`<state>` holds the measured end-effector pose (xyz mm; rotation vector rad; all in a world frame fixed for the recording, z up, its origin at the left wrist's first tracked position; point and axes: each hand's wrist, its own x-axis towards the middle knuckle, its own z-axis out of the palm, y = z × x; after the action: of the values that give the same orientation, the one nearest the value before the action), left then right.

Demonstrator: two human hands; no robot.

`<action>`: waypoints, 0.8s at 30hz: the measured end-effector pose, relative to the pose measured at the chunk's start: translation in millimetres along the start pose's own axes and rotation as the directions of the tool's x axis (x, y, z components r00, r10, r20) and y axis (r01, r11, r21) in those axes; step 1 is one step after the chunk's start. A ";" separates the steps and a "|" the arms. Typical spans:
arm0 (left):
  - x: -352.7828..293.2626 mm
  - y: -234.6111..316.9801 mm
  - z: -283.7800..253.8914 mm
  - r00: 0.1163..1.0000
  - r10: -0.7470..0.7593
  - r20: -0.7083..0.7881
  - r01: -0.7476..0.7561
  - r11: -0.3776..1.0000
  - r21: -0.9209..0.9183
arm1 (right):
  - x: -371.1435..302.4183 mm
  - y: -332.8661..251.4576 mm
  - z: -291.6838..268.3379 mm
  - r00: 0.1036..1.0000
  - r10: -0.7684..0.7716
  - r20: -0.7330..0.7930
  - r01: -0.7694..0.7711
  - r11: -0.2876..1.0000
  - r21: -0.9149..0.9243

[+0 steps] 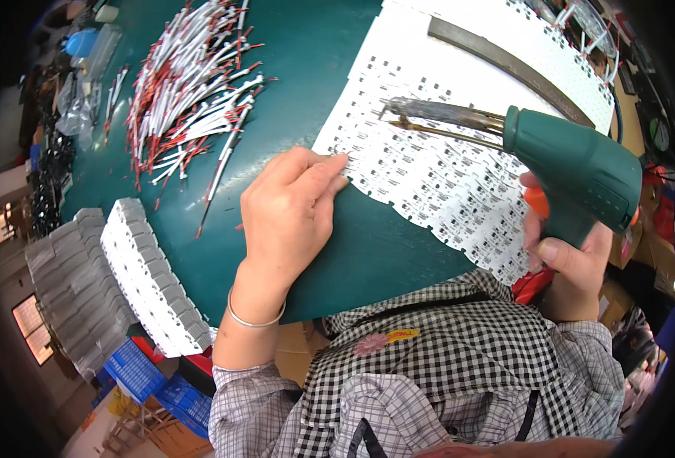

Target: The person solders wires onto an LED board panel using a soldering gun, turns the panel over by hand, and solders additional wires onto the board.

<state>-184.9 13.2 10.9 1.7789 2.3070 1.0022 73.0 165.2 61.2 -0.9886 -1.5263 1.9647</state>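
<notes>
My right hand (578, 267) is wrapped round the handle of a green soldering gun (574, 164) with an orange trigger. The gun's long tip points left, over a white circuit board panel (421, 187) covered in rows of small dark parts and pads. At the panel's left edge, the thumb and fingers of my left hand (288, 202) are pinched together; what lies between them is too small to make out. Left of that hand, a heap of short white wires with red ends (188, 99) lies on the green tabletop (299, 69).
A dark flat bar (509, 69) rests across the panel's far part. Grey and white stacked strips (154, 282) stand by the table's left edge, with blue crates (135, 366) below. A clear plastic bag (78, 114) and other clutter line the far left.
</notes>
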 end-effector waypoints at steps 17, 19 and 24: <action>18.5 -76.3 -16.3 0.939 -0.242 -0.246 0.310 0.905 0.290 | 3.9 -9.7 -7.9 0.976 -0.215 -0.030 0.212 0.974 -0.072; 24.7 -71.4 -17.9 0.951 -0.247 -0.185 0.292 0.914 0.282 | 0.6 -12.9 -9.7 0.980 -0.198 0.007 0.198 0.979 -0.044; 31.4 -14.8 -17.3 0.895 -0.440 -0.070 0.422 0.888 -0.180 | 1.4 -11.5 -15.7 0.989 -0.132 -0.067 0.129 0.990 -0.055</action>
<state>-215.1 31.3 27.2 1.0997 2.4426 1.1786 83.4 179.3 69.9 -0.9429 -1.5678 1.7915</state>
